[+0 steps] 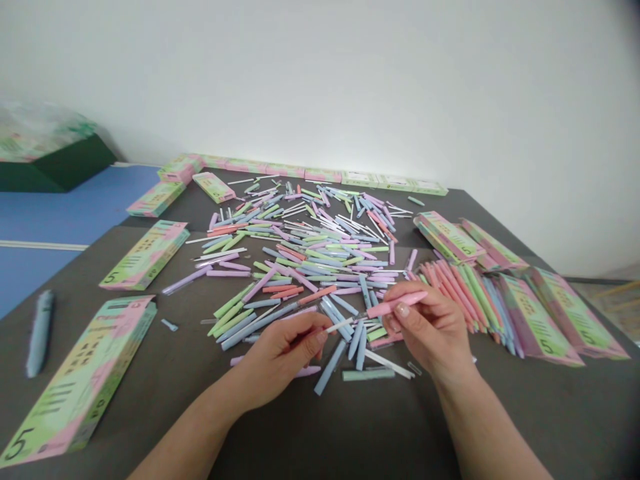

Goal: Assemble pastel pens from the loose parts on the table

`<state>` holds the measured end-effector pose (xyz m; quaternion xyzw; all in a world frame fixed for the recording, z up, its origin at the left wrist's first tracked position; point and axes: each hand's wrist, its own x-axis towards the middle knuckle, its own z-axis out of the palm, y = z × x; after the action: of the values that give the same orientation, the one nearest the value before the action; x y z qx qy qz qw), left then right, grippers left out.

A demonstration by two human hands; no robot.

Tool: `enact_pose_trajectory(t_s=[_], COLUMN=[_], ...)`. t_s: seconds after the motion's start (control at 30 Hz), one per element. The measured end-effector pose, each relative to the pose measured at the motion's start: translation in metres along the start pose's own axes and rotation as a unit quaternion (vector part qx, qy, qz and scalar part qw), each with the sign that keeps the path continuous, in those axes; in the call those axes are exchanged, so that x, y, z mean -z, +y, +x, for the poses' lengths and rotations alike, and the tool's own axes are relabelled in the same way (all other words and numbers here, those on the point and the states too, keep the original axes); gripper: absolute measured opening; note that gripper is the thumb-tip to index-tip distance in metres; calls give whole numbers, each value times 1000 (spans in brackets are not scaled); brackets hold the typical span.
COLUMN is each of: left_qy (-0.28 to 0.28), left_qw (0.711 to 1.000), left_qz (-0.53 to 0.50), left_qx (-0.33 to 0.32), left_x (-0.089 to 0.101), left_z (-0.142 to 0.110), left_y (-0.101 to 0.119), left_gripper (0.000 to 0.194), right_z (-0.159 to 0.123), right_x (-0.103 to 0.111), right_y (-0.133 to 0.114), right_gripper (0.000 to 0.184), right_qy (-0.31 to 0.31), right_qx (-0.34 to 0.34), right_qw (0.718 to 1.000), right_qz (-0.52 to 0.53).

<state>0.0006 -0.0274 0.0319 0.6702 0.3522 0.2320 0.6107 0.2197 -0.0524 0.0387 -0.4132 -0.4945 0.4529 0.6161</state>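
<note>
My left hand [295, 350] pinches a thin white pen refill [340, 326], its tip pointing right. In my right hand [430, 327] is a pink pen barrel [397, 305], held between thumb and fingers. The refill's tip is close to the barrel's left end; whether it has entered the barrel I cannot make out. Below and behind both hands spreads a large heap of loose pen parts [320, 257] in purple, blue, green, coral and white. A pale green pen piece [369, 375] lies just under the hands.
Several pens in a neat coral, green and blue row [463, 297] lie at right, beside printed cartons [543, 320]. More cartons [145, 257] stand at left and along the wall. A blue pen [40, 333] lies at far left. A dark green box [60, 163] sits on a blue surface.
</note>
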Motion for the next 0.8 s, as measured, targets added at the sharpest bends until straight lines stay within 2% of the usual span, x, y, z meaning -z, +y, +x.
enact_pose_trajectory(t_s=[0.17,0.37,0.47,0.6,0.8], left_qy=[13,59,85,85,111], left_qw=[999,992,984,972,953], left_qz=[45,109,156,214,266], left_qx=[-21,-30,-33,-46,-98], left_x=[-1,-2,-2,-1,0], left_z=[0,-1,-1,-1,-1], left_y=[1,-4,-6,-7,-12], left_gripper=[23,21,21,16,17], right_z=[-4,-2,-1,0,0], right_x=[0,-2,-7,-13,-14], right_y=[-1,3,3,2,4], right_gripper=[13,11,9,9,9], right_qy=[-21,-98,-114,-134,-141], right_qx=[-37,-19,-7,3,-6], right_qw=[997,984,976,967,964], right_qz=[-69,-148,-185,-219,-226])
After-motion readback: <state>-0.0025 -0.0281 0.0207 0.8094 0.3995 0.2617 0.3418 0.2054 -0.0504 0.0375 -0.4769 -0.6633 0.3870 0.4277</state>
